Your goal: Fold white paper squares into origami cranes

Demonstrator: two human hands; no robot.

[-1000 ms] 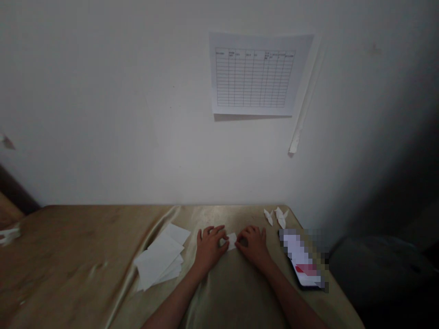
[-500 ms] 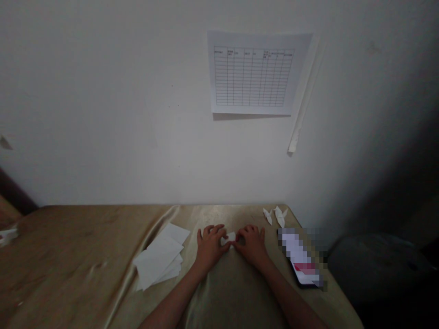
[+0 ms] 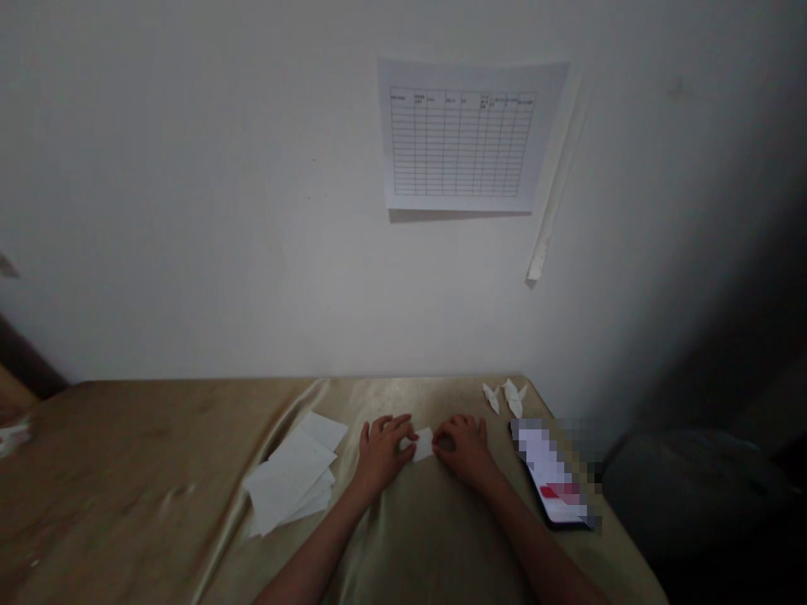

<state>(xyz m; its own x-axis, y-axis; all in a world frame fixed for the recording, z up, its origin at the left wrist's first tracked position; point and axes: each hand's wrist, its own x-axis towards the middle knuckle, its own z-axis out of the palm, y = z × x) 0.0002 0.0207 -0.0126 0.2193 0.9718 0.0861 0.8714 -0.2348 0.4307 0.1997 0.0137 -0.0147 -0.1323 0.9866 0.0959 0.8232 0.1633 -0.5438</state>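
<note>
A small folded white paper (image 3: 423,444) lies on the gold cloth between my two hands. My left hand (image 3: 384,449) has its thumb and forefinger at the paper's left edge, its other fingers raised and a little curled. At the right edge, the thumb and forefinger of my right hand (image 3: 463,445) are pinched together on the paper. Several white sheets (image 3: 293,475) lie in a loose, fanned pile left of my left hand. Two small folded paper figures (image 3: 492,398) (image 3: 514,398) rest beyond my right hand.
A phone (image 3: 551,479) with a lit, partly pixelated screen lies near the right edge of the cloth-covered table (image 3: 157,470). Behind it stands a wall with a printed table sheet (image 3: 463,139) and a hanging white strip (image 3: 548,227). A dark object (image 3: 693,487) is at the right.
My thumbs have drawn apart from the middle of the paper to its sides, and more of its surface shows. My left hand has shifted slightly left.
</note>
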